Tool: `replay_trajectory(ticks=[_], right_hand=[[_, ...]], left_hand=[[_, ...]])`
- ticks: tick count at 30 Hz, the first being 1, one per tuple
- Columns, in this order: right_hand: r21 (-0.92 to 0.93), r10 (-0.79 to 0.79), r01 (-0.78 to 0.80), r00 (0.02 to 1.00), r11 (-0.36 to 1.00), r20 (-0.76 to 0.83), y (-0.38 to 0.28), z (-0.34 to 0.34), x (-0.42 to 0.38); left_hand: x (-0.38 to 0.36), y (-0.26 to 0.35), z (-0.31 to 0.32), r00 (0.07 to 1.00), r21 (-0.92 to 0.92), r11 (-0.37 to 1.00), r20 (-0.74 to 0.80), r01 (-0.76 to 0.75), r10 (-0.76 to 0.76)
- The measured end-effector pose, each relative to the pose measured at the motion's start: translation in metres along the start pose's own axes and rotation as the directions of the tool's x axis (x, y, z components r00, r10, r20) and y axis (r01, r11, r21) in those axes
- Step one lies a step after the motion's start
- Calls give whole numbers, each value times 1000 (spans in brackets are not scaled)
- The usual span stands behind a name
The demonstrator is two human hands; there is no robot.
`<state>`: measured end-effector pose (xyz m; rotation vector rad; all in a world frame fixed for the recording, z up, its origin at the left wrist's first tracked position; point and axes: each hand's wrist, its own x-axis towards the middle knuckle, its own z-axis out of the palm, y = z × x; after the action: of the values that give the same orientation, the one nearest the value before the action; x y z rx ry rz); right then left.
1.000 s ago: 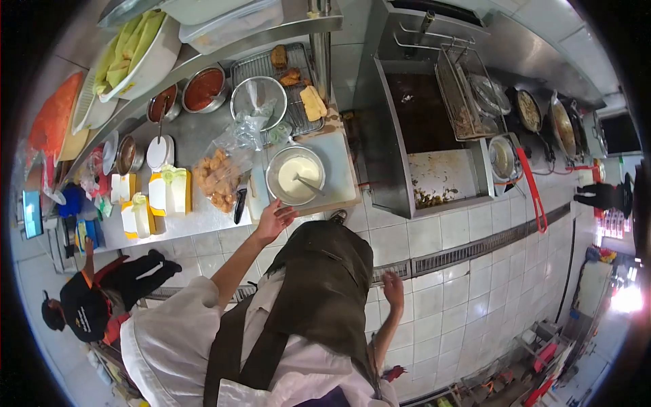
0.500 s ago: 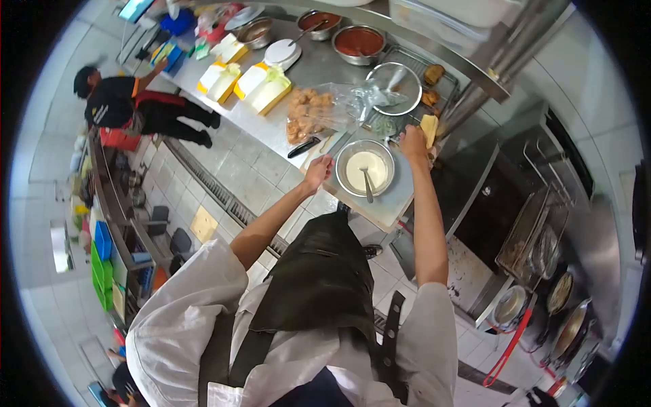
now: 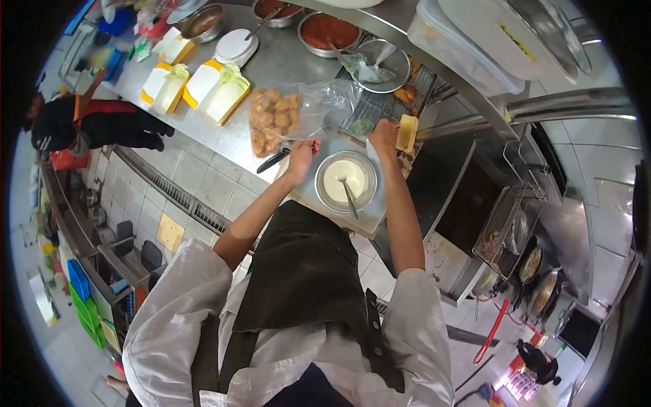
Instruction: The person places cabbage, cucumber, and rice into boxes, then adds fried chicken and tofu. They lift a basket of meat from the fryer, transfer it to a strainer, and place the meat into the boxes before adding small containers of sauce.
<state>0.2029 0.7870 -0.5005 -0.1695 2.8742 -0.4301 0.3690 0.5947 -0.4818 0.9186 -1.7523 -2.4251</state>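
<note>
My left hand (image 3: 302, 159) is closed, fingers curled, beside the black handle of a knife (image 3: 273, 161) and the lower edge of a clear plastic bag (image 3: 277, 112) of round brown balls. What its fingers hold, if anything, is hidden. My right hand (image 3: 384, 138) is also closed, over the far right of the cutting board (image 3: 371, 220). A bit of white shows under it, too small to name. Just right of it stands a yellow block-like piece (image 3: 407, 132). Between my forearms, a metal bowl (image 3: 319, 193) of cream-coloured sauce holds a spoon (image 3: 349, 197).
Farther back are open food boxes (image 3: 217, 91) with lettuce, a white round scale (image 3: 236, 47) and a bowl of red sauce (image 3: 330, 34). A wire rack (image 3: 366, 115) bears fried pieces. A metal shelf (image 3: 461, 71) overhangs the right. A co-worker (image 3: 74, 122) stands at the counter's left.
My view has shifted, and the counter's things sit farther left. My left hand has moved forward toward the bag and knife. My right hand has moved slightly forward and left, still closed.
</note>
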Motion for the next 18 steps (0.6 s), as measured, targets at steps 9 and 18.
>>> replay_trajectory(ticks=[9, 18], right_hand=[[46, 121, -124, 990, 991, 69, 2, -71, -23], [-524, 148, -41, 975, 851, 164, -7, -144, 17]], left_hand=[[-14, 13, -20, 998, -42, 999, -56, 30, -32], [5, 13, -15, 1000, -63, 998, 1, -22, 23]])
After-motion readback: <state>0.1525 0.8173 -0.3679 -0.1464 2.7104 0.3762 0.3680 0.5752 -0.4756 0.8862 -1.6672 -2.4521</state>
